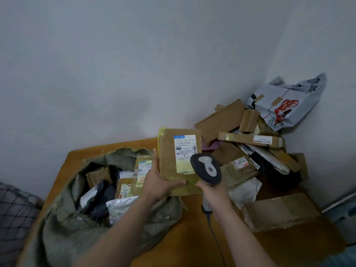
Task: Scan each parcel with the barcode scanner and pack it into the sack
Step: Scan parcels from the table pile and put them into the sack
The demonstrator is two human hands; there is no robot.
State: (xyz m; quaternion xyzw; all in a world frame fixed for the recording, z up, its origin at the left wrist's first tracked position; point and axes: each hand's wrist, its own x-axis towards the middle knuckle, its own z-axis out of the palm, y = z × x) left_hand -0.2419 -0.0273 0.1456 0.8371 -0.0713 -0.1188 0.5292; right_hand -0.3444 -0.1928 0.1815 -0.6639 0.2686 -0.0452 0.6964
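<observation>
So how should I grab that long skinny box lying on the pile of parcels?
Take the long skinny box around its middle, reaching down from above on the near side. It lies flat across the pile of parcels with its long near side showing, while a small brown box crowds it from behind. A middle hold should keep it level.

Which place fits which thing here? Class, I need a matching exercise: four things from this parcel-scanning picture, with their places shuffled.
Things: 1 barcode scanner; 2 labelled brown parcel; 3 green sack; 4 grey printed mailer.
Places: A atop the pile by the wall; B held in the left hand; C open on the table, left side; D gripped in the right hand.
Pairs: 1-D, 2-B, 3-C, 4-A.
</observation>
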